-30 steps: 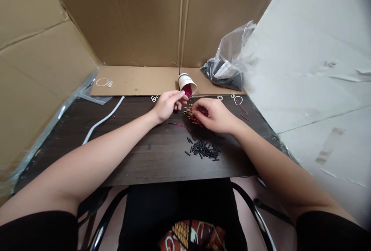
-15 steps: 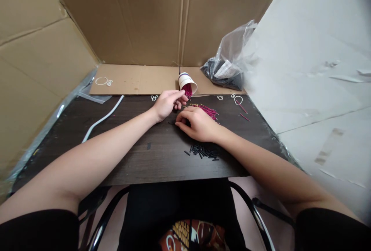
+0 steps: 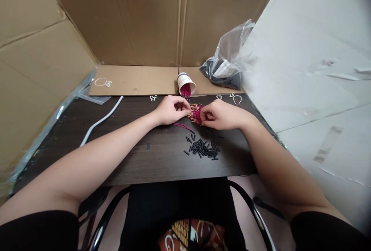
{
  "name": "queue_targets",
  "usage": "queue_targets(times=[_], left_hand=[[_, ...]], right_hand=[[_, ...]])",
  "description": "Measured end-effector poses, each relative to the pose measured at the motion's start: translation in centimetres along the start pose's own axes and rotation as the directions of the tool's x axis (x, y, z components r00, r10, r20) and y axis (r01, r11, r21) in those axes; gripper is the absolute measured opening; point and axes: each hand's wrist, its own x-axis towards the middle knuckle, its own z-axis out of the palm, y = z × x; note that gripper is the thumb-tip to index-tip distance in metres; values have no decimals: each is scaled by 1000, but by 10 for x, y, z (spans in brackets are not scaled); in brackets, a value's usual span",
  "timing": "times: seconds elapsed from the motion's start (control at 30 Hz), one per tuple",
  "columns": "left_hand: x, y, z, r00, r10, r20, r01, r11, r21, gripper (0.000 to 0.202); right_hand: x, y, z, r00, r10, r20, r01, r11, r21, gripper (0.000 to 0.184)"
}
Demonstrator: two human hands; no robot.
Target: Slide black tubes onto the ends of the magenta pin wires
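Observation:
A pile of thin red wires [image 3: 195, 113] with yellowish tips lies on the dark table, between my two hands. My left hand [image 3: 173, 110] is closed in a pinch at the left tips of the pile, seemingly on a wire. On the right side, my right hand [image 3: 223, 115] has its fingers curled against the wires; what they hold is hidden. Just below my left hand lies a looped red wire [image 3: 183, 126] with a black piece at its end. Closer to me is a heap of short black tubes [image 3: 203, 148].
Behind the pile a white paper cup [image 3: 183, 80] lies tipped with more red wires inside. A clear bag [image 3: 226, 73] of black pieces rests at the back right. White rubber bands [image 3: 153, 98] are scattered along the back. A pale tube [image 3: 101, 119] lies left.
My left hand has moved from the cup's mouth down to the pile. My right hand has shifted right, onto the pile's right side. The looped red wire now shows on the table.

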Motion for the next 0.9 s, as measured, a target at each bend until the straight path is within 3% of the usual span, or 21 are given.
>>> queue_targets(times=[0.2, 0.43, 0.57, 0.7, 0.9], left_hand=[[-2, 5, -2, 990, 111, 90, -115, 993, 36, 16], [-5, 8, -5, 983, 133, 124, -136, 991, 17, 12], [-9, 16, -6, 925, 261, 278, -286, 957, 54, 4], [-11, 21, -8, 869, 301, 393, -356, 932, 73, 7], [-11, 23, -7, 859, 303, 413, -370, 924, 92, 7]], right_hand=[[1, -2, 2, 1000, -9, -24, 10, 999, 43, 8], [15, -7, 24, 993, -47, -113, 47, 999, 1, 5], [16, -6, 29, 992, -46, -114, 43, 999, -22, 11], [14, -6, 24, 994, -34, -105, 34, 999, 2, 15], [13, -4, 16, 981, 37, -191, -39, 999, -7, 11]])
